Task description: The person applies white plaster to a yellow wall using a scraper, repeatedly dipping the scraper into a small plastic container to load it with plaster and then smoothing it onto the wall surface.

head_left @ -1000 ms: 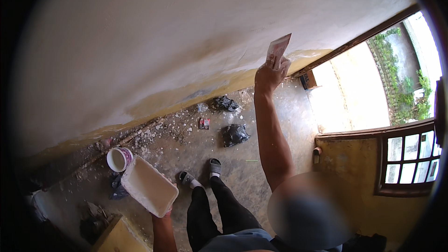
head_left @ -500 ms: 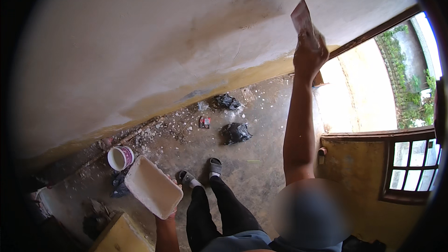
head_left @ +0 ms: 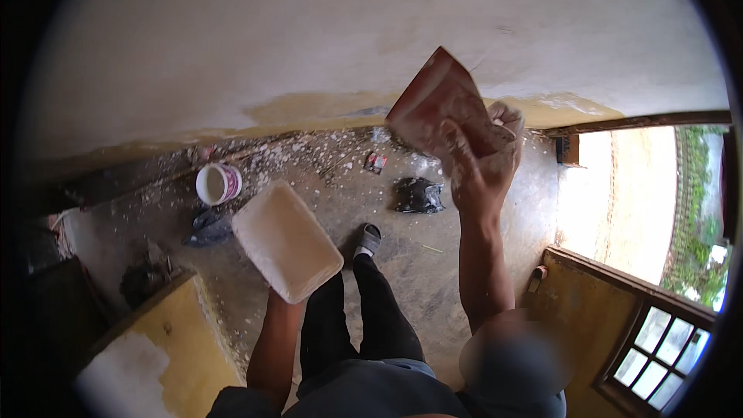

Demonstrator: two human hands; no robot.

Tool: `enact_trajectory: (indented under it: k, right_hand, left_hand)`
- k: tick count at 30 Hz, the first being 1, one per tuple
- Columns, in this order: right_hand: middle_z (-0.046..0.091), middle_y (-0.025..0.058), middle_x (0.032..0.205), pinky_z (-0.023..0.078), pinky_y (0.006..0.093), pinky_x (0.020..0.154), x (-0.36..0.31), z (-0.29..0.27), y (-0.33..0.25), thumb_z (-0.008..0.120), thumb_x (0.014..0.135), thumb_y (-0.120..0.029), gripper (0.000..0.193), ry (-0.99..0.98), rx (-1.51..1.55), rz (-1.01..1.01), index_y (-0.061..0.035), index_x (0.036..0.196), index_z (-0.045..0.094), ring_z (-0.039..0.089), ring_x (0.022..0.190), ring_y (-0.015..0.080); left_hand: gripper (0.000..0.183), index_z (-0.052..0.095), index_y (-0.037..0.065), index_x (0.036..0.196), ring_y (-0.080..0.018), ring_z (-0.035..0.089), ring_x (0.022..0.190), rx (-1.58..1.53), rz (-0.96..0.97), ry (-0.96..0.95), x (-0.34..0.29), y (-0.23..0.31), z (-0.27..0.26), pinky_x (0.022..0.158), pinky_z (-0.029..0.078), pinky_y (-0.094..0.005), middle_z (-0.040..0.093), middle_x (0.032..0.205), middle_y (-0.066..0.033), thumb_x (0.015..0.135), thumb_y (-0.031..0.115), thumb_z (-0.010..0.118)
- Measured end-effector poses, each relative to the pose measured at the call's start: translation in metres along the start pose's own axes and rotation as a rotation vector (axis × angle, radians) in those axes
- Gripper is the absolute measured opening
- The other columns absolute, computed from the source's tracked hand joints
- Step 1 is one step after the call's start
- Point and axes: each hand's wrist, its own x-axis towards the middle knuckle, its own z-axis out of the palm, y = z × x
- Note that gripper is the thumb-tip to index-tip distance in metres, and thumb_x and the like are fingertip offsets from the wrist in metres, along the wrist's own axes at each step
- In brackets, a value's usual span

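My right hand [head_left: 487, 166], coated in whitish plaster, grips a flat reddish-brown spreader [head_left: 435, 101] by one edge. Its broad face is turned into view, smeared with plaster, with one corner pointing up. In the picture it overlaps the lower part of the pale plastered wall [head_left: 309, 39]; whether it touches the wall I cannot tell. Low on the left, a shallow rectangular tray [head_left: 286, 241] with whitish paste over its inside rests on my left hand [head_left: 285, 306]. The fingers of that hand are hidden beneath the tray.
A white bucket [head_left: 209, 185] stands left of the tray, beside a dark plastic bag [head_left: 209, 228]. Another black bag [head_left: 419, 195], a small red packet [head_left: 375, 162] and plaster crumbs litter the floor. A bright doorway [head_left: 611, 193], paned window [head_left: 662, 356] and yellow low wall [head_left: 182, 325] surround me.
My right hand has come down and left with the spreader, whose broad face now shows. The tray sits further right and higher in the picture. The whole view has shifted.
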Motion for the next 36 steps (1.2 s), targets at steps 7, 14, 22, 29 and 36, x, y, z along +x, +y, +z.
enact_trajectory:
  k: [7,14,22,29,36]
  right_hand:
    - [0.065,0.0184,0.072,0.053,0.0407,0.061,-0.097,0.073,0.027,0.065,0.08,-0.006,0.036,-0.52,-0.475,0.002,0.0021,0.106,0.043,0.067,0.07,0.036]
    - [0.068,0.0179,0.081,0.051,0.046,0.058,-0.075,0.069,0.037,0.067,0.076,-0.008,0.03,-0.416,-1.023,0.041,-0.0005,0.096,0.047,0.063,0.071,0.0416]
    - [0.068,0.0188,0.089,0.051,0.0441,0.068,-0.074,0.058,0.034,0.067,0.072,-0.004,0.039,-0.416,-0.795,0.104,0.0032,0.106,0.051,0.064,0.08,0.0394]
    - [0.068,0.0187,0.087,0.051,0.0367,0.074,-0.078,0.036,0.06,0.069,0.077,-0.009,0.032,-0.367,-0.595,0.197,0.0039,0.105,0.059,0.067,0.083,0.0336]
    - [0.067,0.0089,0.084,0.053,0.0256,0.066,-0.046,-0.021,0.047,0.064,0.087,-0.007,0.013,-0.198,-0.165,0.429,0.0018,0.096,0.061,0.064,0.076,0.0125]
  left_hand:
    - [0.058,0.035,0.01,0.139,-0.0323,0.05,0.115,-0.586,-0.112,-0.294,0.059,-0.002,0.03,0.101,0.041,-0.0466,0.05,0.126,-0.0144,0.094,0.045,0.044]
    - [0.052,0.034,0.01,0.14,-0.0285,0.045,0.122,-0.627,-0.127,-0.433,0.096,-0.009,0.075,0.103,0.04,-0.0415,0.047,0.132,-0.0121,0.097,0.039,0.04]
    - [0.051,0.033,0.008,0.138,-0.0253,0.05,0.118,-0.223,0.123,-0.46,0.109,-0.029,0.105,0.104,0.04,-0.0393,0.049,0.129,-0.0111,0.098,0.04,0.039]
    - [0.053,0.032,0.01,0.139,-0.0262,0.049,0.121,-0.384,-0.099,-0.539,0.105,-0.034,0.101,0.104,0.04,-0.0416,0.047,0.133,-0.012,0.099,0.044,0.032]
    - [0.056,0.036,0.011,0.14,-0.0315,0.051,0.119,-0.609,-0.34,-0.603,0.095,-0.025,0.108,0.098,0.042,-0.0563,0.048,0.134,-0.0136,0.096,0.045,0.038]
